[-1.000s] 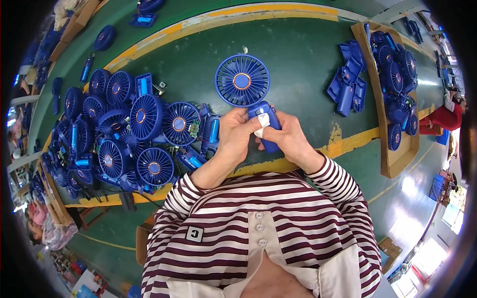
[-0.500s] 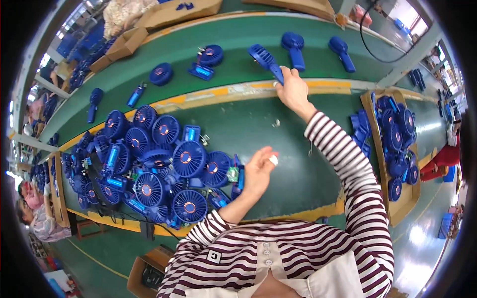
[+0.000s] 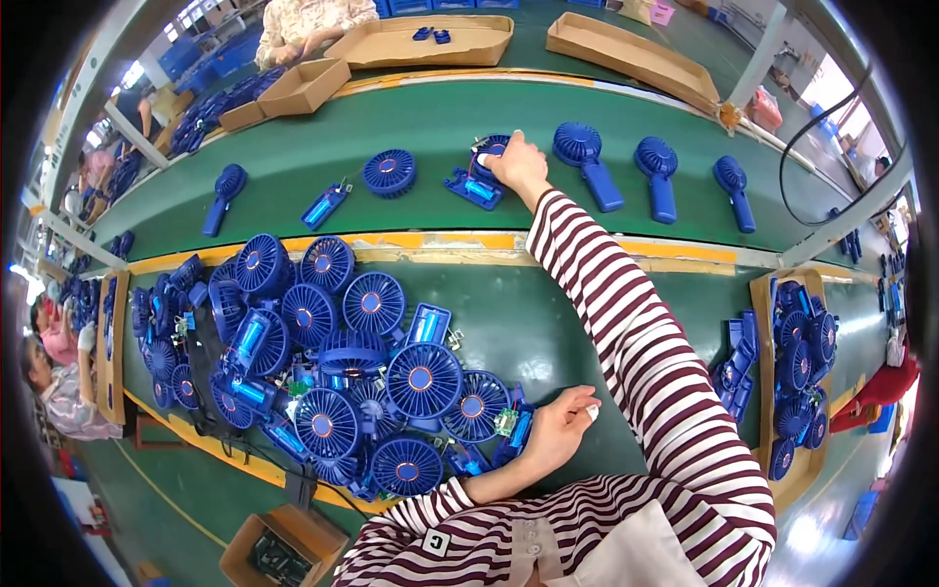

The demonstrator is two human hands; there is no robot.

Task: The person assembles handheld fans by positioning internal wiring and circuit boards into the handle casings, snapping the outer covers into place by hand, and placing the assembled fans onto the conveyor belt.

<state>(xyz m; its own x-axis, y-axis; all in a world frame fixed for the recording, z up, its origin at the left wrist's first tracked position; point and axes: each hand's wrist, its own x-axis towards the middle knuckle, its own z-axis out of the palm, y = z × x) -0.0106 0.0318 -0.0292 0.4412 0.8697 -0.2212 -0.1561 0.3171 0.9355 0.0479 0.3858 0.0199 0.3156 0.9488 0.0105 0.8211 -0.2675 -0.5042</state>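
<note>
My right hand (image 3: 518,166) reaches over the green conveyor belt (image 3: 440,210), its fingers closed on the round head of a partly assembled blue handheld fan (image 3: 475,188). That fan's handle lies open, showing a light-blue battery and wires. My left hand (image 3: 558,428) is above the near worktop, empty, its fingers loosely bent and apart, with a white cover on one fingertip. Beside it lies an open fan handle (image 3: 518,430) with a battery and green circuit board. To its left is a big heap of blue fan heads (image 3: 424,380) and open handles.
Closed handheld fans (image 3: 592,166) lie along the belt to the right; a fan head (image 3: 389,173) and open handle (image 3: 326,205) lie left. A cardboard tray (image 3: 768,391) of fans stands right, beside blue handle shells (image 3: 736,362). A metal post (image 3: 851,210) rises there. Someone (image 3: 308,29) sits across the belt.
My right hand has let go of a closed handheld fan, now lying on the belt, and moved left onto a partly assembled one. My left hand stays near the heap. The view has shifted.
</note>
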